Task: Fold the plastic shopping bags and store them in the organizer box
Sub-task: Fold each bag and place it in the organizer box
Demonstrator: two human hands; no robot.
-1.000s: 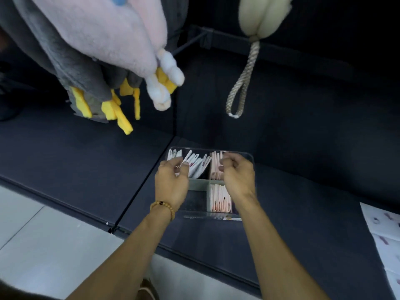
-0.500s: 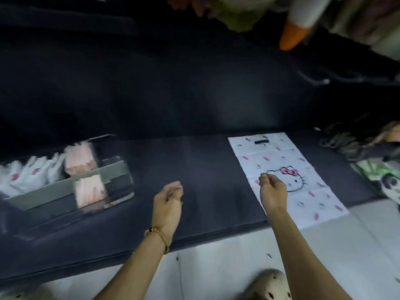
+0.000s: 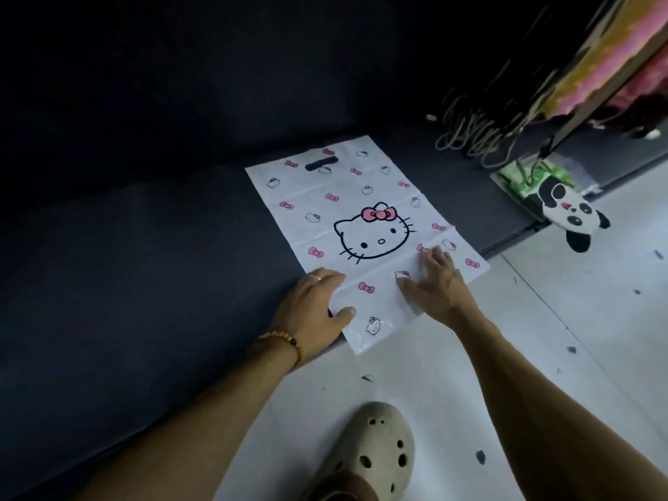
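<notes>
White plastic bag (image 3: 361, 226) with a cat-face print lies flat; left hand (image 3: 314, 305) and right hand (image 3: 432, 283) press it, fingers spread, no writing readable.

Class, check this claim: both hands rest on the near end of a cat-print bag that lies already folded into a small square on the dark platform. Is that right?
Not quite. The head view shows the bag spread flat and unfolded, creased only. The left hand and right hand do rest on its near end, on the dark platform.

Dim dark platform (image 3: 144, 265) above pale speckled floor (image 3: 542, 338), cords (image 3: 470, 135) far right.
</notes>
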